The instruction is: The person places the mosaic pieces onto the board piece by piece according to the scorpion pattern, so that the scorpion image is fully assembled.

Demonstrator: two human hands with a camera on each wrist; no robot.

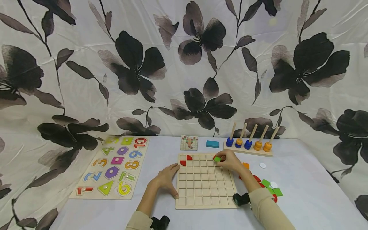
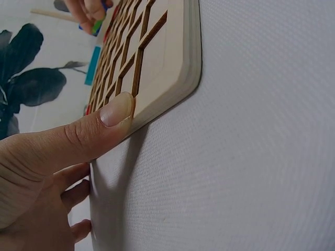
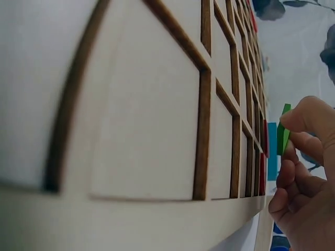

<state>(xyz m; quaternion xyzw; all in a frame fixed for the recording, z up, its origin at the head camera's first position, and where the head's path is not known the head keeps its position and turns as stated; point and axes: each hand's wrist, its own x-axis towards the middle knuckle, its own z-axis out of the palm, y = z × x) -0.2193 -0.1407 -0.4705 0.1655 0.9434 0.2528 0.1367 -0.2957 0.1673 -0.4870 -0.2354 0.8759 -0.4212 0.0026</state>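
A wooden grid board (image 1: 207, 206) lies on the table. Two red quarter-circle pieces (image 1: 189, 157) fill cells by its far left corner. My left hand (image 1: 164, 179) rests against the board's left side with fingers spread; in the left wrist view its thumb (image 2: 116, 110) touches the near corner edge. Over the far right corner, my right hand (image 1: 230, 160) pinches a green square tile (image 1: 217, 158) between thumb and fingers. In the right wrist view the green tile (image 3: 283, 130) is tilted up above the board. Some red shows beside it, partly hidden by tile and hand.
Loose red, green (image 1: 278, 192), white (image 1: 263, 165) and orange pieces lie right of the board, partly under the right forearm. Behind it are a pattern card (image 1: 189, 143), a blue block (image 1: 212, 144) and a peg stand with rings (image 1: 250, 150). A number puzzle (image 1: 112, 172) lies left.
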